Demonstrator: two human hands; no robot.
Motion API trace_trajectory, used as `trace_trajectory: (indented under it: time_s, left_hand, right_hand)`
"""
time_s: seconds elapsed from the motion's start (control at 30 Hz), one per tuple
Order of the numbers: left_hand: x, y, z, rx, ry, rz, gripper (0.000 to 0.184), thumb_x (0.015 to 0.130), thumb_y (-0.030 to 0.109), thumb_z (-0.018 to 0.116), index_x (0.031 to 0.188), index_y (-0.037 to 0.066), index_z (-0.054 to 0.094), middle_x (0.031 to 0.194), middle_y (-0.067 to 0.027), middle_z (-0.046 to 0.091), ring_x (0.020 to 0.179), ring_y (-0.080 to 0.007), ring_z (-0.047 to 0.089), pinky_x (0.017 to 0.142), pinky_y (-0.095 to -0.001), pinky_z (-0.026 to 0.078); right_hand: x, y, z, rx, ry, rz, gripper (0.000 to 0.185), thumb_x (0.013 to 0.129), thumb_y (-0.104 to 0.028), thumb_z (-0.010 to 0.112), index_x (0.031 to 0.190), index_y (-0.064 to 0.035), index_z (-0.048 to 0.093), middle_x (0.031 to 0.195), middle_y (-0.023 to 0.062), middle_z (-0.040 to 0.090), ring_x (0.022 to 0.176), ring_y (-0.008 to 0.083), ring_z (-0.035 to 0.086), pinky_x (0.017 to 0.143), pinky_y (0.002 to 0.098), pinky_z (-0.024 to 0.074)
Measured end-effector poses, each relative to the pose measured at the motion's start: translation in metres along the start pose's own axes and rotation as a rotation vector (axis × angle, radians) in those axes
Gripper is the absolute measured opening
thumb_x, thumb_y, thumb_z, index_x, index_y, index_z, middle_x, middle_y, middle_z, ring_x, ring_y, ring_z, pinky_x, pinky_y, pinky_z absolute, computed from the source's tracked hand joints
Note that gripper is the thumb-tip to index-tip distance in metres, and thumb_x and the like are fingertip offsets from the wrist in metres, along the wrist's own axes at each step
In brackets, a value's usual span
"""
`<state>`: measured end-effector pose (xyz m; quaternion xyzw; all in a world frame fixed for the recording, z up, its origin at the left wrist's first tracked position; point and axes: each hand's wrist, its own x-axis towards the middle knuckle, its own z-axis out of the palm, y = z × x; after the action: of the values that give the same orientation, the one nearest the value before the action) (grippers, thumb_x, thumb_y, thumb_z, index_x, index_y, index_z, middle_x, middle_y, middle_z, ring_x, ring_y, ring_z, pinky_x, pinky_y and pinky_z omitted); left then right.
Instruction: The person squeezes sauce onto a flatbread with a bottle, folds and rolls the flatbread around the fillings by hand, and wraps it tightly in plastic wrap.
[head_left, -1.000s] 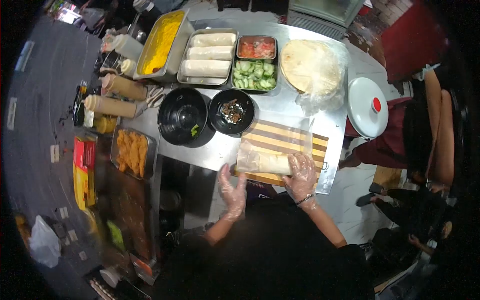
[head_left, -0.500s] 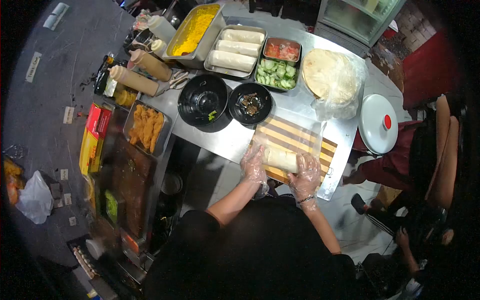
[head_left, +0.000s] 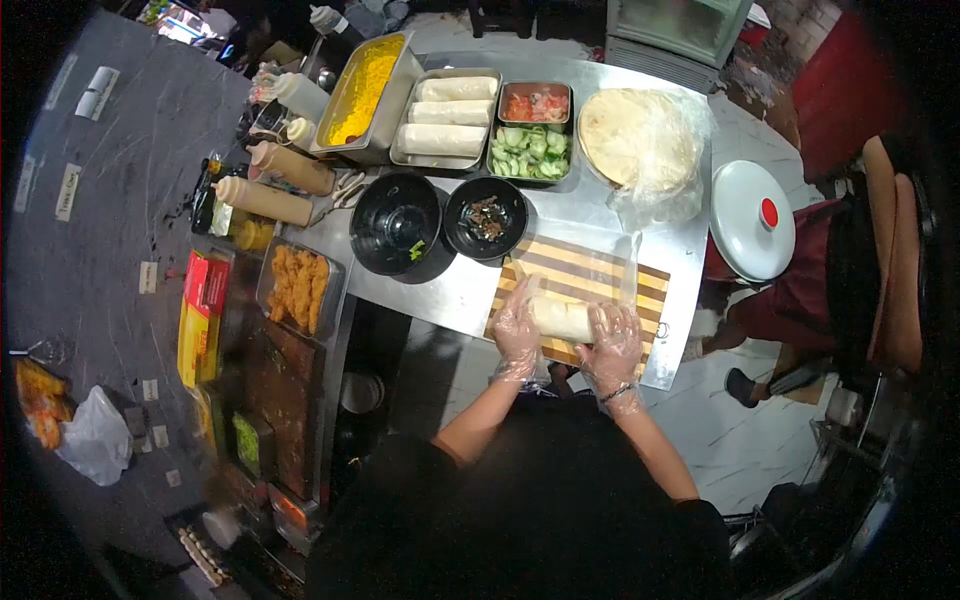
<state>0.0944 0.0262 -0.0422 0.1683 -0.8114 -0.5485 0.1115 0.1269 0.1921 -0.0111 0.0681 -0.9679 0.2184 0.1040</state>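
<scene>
A rolled flatbread wrap lies on a striped wooden cutting board. My left hand, in a clear plastic glove, closes around the wrap's left end. Around its right end curls my right hand, gloved the same way, fingers over the top. A sheet of clear plastic spreads on the board behind the roll. Just beyond the board stand a black bowl with dark chopped bits and a larger black bowl with a green scrap inside.
Along the back are a tray of finished wraps, a pan of yellow filling, cucumber slices, chopped tomato and flatbreads in plastic. Sauce bottles and fried pieces are left. A person is at right.
The camera view has shifted and turned slightly. Both hands stay at the wrap's ends, with the left fingers a little straighter. At the right, the other person's foot has moved.
</scene>
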Motion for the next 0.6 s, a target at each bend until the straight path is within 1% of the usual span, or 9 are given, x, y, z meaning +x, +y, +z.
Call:
trace_trajectory:
  time_s: [0.03, 0.1, 0.13, 0.2, 0.23, 0.33, 0.4, 0.5, 0.6]
  left_hand:
    - [0.001, -0.005, 0.0, 0.0, -0.004, -0.001, 0.039, 0.085, -0.011, 0.053, 0.124, -0.007, 0.058, 0.118, -0.017, 0.066, 0.108, -0.021, 0.063, 0.095, -0.0323, 0.048]
    - [0.004, -0.009, 0.0, 0.021, -0.021, 0.292, 0.041, 0.084, -0.009, 0.052, 0.124, -0.004, 0.06, 0.113, -0.0183, 0.068, 0.11, -0.0265, 0.064, 0.099, -0.0356, 0.047]
    - [0.005, -0.008, -0.002, 0.018, -0.023, 0.292, 0.041, 0.084, -0.009, 0.052, 0.124, -0.004, 0.06, 0.113, -0.0183, 0.068, 0.11, -0.0265, 0.064, 0.099, -0.0356, 0.047]
    - [0.009, -0.003, -0.013, 0.108, -0.184, 0.574, 0.042, 0.085, 0.003, 0.061, 0.126, -0.003, 0.058, 0.121, -0.0202, 0.063, 0.119, -0.0345, 0.058, 0.103, -0.0404, 0.044]
    - [0.01, 0.011, -0.019, 0.104, -0.184, 0.574, 0.042, 0.085, 0.003, 0.061, 0.126, -0.003, 0.058, 0.121, -0.0202, 0.063, 0.119, -0.0345, 0.058, 0.103, -0.0404, 0.044]
    - [0.016, 0.031, -0.033, 0.292, -0.439, 0.633, 0.058, 0.081, 0.017, 0.071, 0.133, -0.001, 0.051, 0.128, -0.02, 0.058, 0.125, -0.0363, 0.052, 0.106, -0.0431, 0.041]
    - [0.028, 0.023, -0.034, 0.438, -0.675, 0.778, 0.075, 0.075, 0.031, 0.076, 0.136, 0.001, 0.045, 0.129, -0.0182, 0.056, 0.128, -0.036, 0.048, 0.11, -0.0466, 0.034]
    - [0.04, 0.013, -0.028, 0.613, -0.751, 0.937, 0.078, 0.072, 0.033, 0.078, 0.135, 0.002, 0.045, 0.123, -0.0159, 0.059, 0.122, -0.0351, 0.051, 0.111, -0.0497, 0.032]
    - [0.042, 0.014, -0.022, 0.735, -0.847, 0.863, 0.075, 0.072, 0.036, 0.077, 0.133, 0.002, 0.048, 0.121, -0.0152, 0.06, 0.117, -0.0358, 0.054, 0.11, -0.0521, 0.032]
  right_hand:
    - [0.001, 0.0, -0.001, 0.014, 0.015, -0.008, 0.079, 0.05, -0.019, 0.084, 0.125, -0.0133, 0.059, 0.123, 0.0113, 0.056, 0.119, 0.0363, 0.05, 0.105, 0.0514, 0.0378]
    - [0.001, 0.0, -0.002, 0.024, 0.03, -0.013, 0.079, 0.05, -0.018, 0.084, 0.125, -0.0134, 0.059, 0.123, 0.0112, 0.056, 0.119, 0.036, 0.05, 0.106, 0.0511, 0.0376]
    - [0.001, 0.0, -0.001, 0.025, 0.034, -0.019, 0.079, 0.05, -0.018, 0.083, 0.125, -0.0131, 0.059, 0.122, 0.0111, 0.056, 0.118, 0.0357, 0.05, 0.106, 0.0507, 0.0376]
    - [0.002, 0.002, 0.0, 0.022, 0.038, -0.024, 0.079, 0.05, -0.018, 0.083, 0.125, -0.0127, 0.059, 0.121, 0.0111, 0.057, 0.118, 0.0353, 0.051, 0.106, 0.0503, 0.0377]
    - [0.003, 0.003, 0.0, 0.046, 0.033, -0.037, 0.078, 0.05, -0.019, 0.083, 0.124, -0.0125, 0.059, 0.12, 0.0111, 0.057, 0.117, 0.035, 0.051, 0.106, 0.0503, 0.0377]
    - [0.003, 0.003, -0.001, 0.076, 0.022, -0.051, 0.07, 0.054, -0.018, 0.084, 0.12, -0.0105, 0.061, 0.12, 0.0125, 0.058, 0.116, 0.0361, 0.052, 0.103, 0.0503, 0.0395]
    - [0.003, 0.005, 0.002, 0.083, 0.024, -0.057, 0.063, 0.057, -0.016, 0.085, 0.116, -0.0089, 0.062, 0.121, 0.0139, 0.057, 0.115, 0.0376, 0.051, 0.099, 0.0504, 0.0411]
    - [0.002, 0.008, 0.008, 0.04, 0.027, -0.045, 0.071, 0.053, -0.023, 0.083, 0.119, -0.0108, 0.06, 0.118, 0.0119, 0.059, 0.114, 0.0343, 0.053, 0.103, 0.0506, 0.0384]
    - [0.003, 0.009, 0.005, -0.012, -0.028, -0.044, 0.069, 0.055, -0.025, 0.084, 0.118, -0.0103, 0.061, 0.117, 0.0122, 0.059, 0.113, 0.0341, 0.053, 0.102, 0.05, 0.0381]
